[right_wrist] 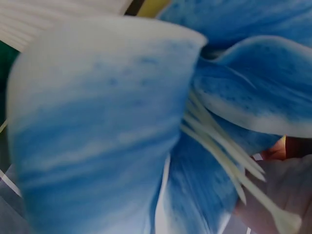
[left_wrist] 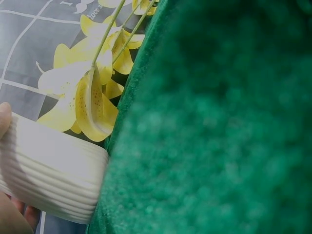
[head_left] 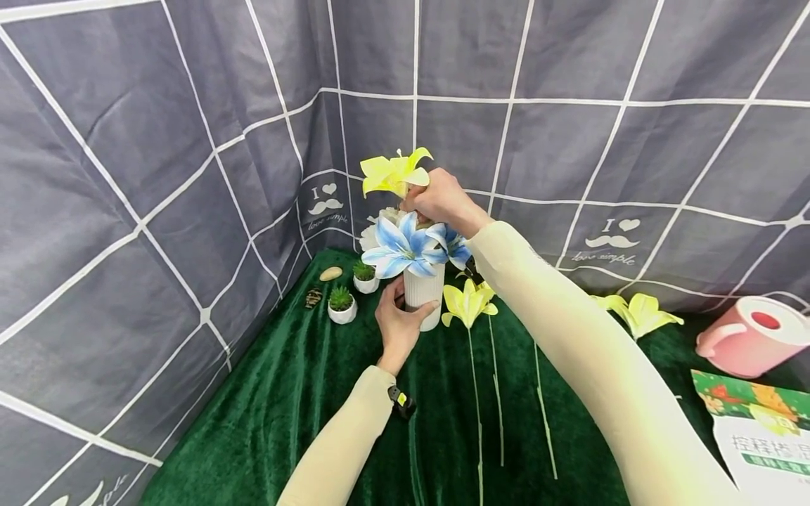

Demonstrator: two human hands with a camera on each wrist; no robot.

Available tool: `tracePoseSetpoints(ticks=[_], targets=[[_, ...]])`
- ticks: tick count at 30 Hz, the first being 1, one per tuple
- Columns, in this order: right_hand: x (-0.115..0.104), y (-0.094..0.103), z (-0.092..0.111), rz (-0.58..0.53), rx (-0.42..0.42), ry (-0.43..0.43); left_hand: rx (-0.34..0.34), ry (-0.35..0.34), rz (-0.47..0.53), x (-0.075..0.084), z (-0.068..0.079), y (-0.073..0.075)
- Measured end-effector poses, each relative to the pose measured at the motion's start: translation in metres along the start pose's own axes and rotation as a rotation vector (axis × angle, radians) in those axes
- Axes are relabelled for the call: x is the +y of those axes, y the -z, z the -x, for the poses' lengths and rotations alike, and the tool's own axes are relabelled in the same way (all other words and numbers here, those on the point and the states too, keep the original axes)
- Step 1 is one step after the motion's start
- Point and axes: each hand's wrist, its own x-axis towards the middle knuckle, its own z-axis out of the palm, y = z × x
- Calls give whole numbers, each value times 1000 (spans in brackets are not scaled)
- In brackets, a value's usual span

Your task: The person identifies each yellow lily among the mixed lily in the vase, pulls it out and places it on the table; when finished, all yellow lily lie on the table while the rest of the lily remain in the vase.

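My left hand (head_left: 400, 320) wraps round the lower part of a white ribbed vase (head_left: 425, 288) standing on green cloth. In the left wrist view the ribbed vase (left_wrist: 53, 170) shows with a thumb and fingertips at its sides. Above the vase, my right hand (head_left: 441, 200) pinches a yellow lily (head_left: 394, 174) just under its bloom; the lower stem is hidden behind other flowers. Blue lilies (head_left: 408, 246) and white flowers (head_left: 369, 237) fill the vase mouth. A blue petal (right_wrist: 97, 131) covers much of the right wrist view.
Yellow lilies (head_left: 468, 303) with long stems lie right of the vase, another bloom (head_left: 640, 315) farther right. Two small potted succulents (head_left: 342, 306), a pale stone (head_left: 331, 273) and a pine cone (head_left: 313, 299) sit left. A pink mug-shaped container (head_left: 747, 337) and a printed packet (head_left: 759, 429) lie far right.
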Motion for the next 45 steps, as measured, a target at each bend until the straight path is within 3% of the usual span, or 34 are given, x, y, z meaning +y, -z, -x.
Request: tracePoseSetpoints(ticks=[6,17,25,35,45], targets=[[0,5,5,-142,40,61,-13,-15,3,0,0,2],[7,11,7,-69,89,72,-23,-6,10,-1,1,3],[11,19,12,-75,188,106,-27,2,3,-1,2,3],[15,40,23,-365,315,172,-35,-6,10,-3,2,4],[22,69,47,-670,420,281,-35,4,28,-5,-1,5]])
